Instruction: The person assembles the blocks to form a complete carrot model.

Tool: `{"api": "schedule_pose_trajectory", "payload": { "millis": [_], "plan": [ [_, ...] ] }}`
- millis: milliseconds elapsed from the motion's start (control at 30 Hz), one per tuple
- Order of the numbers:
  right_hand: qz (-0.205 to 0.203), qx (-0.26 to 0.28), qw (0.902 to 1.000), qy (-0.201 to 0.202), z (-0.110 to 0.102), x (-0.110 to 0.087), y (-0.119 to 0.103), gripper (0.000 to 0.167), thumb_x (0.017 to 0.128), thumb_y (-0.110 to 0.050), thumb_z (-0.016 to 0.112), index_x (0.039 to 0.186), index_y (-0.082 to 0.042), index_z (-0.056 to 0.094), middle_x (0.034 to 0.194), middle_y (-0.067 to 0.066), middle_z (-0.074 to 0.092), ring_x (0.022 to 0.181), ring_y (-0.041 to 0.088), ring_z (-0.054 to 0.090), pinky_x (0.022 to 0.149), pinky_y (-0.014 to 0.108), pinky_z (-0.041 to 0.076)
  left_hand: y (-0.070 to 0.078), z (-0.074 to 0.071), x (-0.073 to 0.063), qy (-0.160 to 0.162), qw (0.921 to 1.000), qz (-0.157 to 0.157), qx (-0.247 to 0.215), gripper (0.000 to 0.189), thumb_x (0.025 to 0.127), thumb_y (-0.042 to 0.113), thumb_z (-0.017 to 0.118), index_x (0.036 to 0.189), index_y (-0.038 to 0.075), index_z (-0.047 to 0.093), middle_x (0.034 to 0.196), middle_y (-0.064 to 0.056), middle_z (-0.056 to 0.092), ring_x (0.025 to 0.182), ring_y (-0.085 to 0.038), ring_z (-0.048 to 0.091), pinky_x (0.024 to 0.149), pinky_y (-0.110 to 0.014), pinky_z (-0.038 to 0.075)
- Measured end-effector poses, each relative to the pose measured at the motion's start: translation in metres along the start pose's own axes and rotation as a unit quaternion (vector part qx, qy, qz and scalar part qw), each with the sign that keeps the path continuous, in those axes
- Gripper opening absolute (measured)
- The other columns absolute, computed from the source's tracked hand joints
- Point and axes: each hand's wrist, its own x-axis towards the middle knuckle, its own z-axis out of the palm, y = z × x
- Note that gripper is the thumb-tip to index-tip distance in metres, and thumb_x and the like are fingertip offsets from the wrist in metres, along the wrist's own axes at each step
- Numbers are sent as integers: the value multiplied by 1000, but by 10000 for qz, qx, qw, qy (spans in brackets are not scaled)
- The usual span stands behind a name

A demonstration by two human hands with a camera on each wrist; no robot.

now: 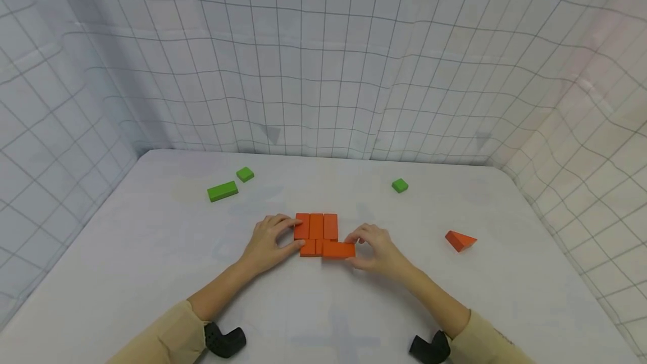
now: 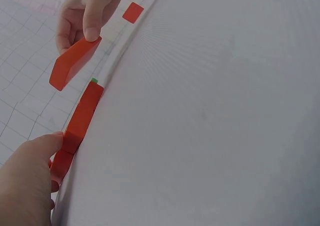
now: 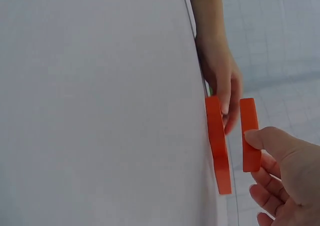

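Several orange blocks [image 1: 316,226] lie side by side on the white table in front of me. My left hand [image 1: 268,244] is at their left side, its thumb and a finger touching the nearest blocks. From the right, my right hand [image 1: 376,249] pinches one more orange block [image 1: 338,250] between thumb and fingers. Both wrist views show this held block [image 3: 251,136] raised and apart from the laid blocks [image 3: 218,141]. In the head view it covers part of the front row. Some left fingers are hidden behind the blocks in the left wrist view.
Farther back on the left lie a long green block [image 1: 222,191] and a small green one [image 1: 245,174]. Another small green block [image 1: 400,185] is back right. An orange wedge-shaped block [image 1: 460,240] lies to the right. Grid-patterned white curtains [image 1: 323,60] surround the table.
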Motion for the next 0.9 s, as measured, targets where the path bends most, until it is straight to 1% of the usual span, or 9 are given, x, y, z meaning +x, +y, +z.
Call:
{"api": "schedule_pose_trajectory", "payload": {
  "millis": [67,200,367,500,700,900],
  "plan": [
    [85,32,9998,-151,8,3,-7,29,73,-14,75,98,-11,61,93,-3,60,85,16,52,80,37,34,0,0,0,-5,10000,1,22,44,76,35,71,113,13,64,105,-4,59,99,-24,49,83,-46,36],
    [304,-71,9988,-367,22,7,-17,28,75,-21,75,97,-12,61,94,-5,58,86,11,50,84,38,32,0,0,0,-12,10000,-35,37,43,76,35,71,112,13,64,105,-4,59,99,-24,49,83,-46,36],
    [403,-297,9978,-440,33,9,-24,26,74,-22,75,95,-13,61,92,-5,56,90,10,50,88,40,31,1,-1,-1,-39,10000,-68,59,44,76,36,71,113,13,64,105,-5,59,100,-25,49,84,-47,36],
    [358,-446,9976,-383,37,8,-27,27,73,-23,76,93,-14,62,93,-5,56,94,11,50,88,40,31,0,0,-1,-30,9999,-49,101,44,76,36,71,113,13,63,105,-4,59,99,-24,49,83,-46,36],
    [230,-775,9964,-255,41,7,-27,28,72,-26,77,93,-15,63,95,-4,57,94,12,51,87,38,32,-2,0,-1,92,9999,50,39,43,75,35,71,112,13,64,103,-3,60,99,-24,50,80,-44,36],
    [127,-974,9951,-148,43,7,-27,29,71,-28,78,94,-15,66,94,-4,56,93,12,51,86,36,33,-3,1,-1,119,9999,86,-7,44,75,36,71,112,14,64,103,-2,60,98,-23,50,80,-43,35]
  ]
}}
